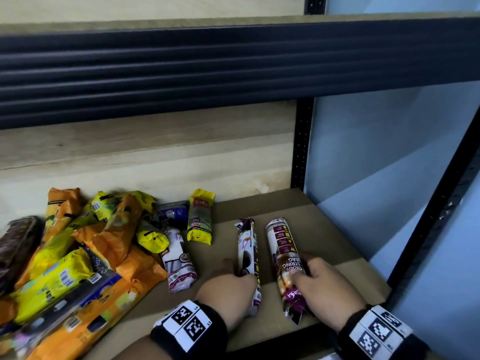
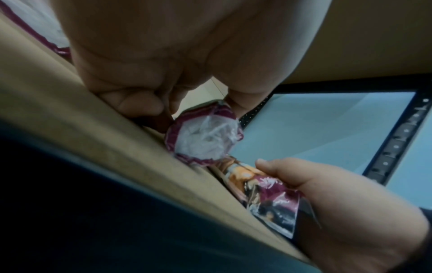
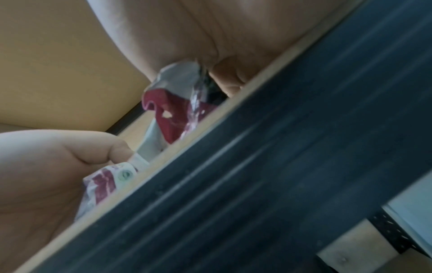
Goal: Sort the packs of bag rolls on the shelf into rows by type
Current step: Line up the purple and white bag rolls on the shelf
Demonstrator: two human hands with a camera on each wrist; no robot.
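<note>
Two white-and-maroon drawstring bag rolls lie side by side on the brown shelf board [image 1: 306, 211]. My left hand [image 1: 228, 289] grips the left roll [image 1: 248, 245] near its front end [image 2: 205, 136]. My right hand [image 1: 322, 287] holds the right roll [image 1: 283, 250], thumb on top and fingers curled round its side; its crimped maroon end [image 2: 275, 203] [image 3: 173, 114] shows in both wrist views. A third white-maroon roll [image 1: 179, 263] lies to the left, beside a yellow roll [image 1: 200, 216] set apart near the back.
A jumbled heap of orange packs [image 1: 114, 229] and yellow packs [image 1: 52, 279] fills the shelf's left side, with a dark pack [image 1: 15, 245] at the far left. The upper shelf's black beam [image 1: 233, 66] hangs overhead. A black upright [image 1: 301, 144] and blue side wall [image 1: 376, 152] close the right.
</note>
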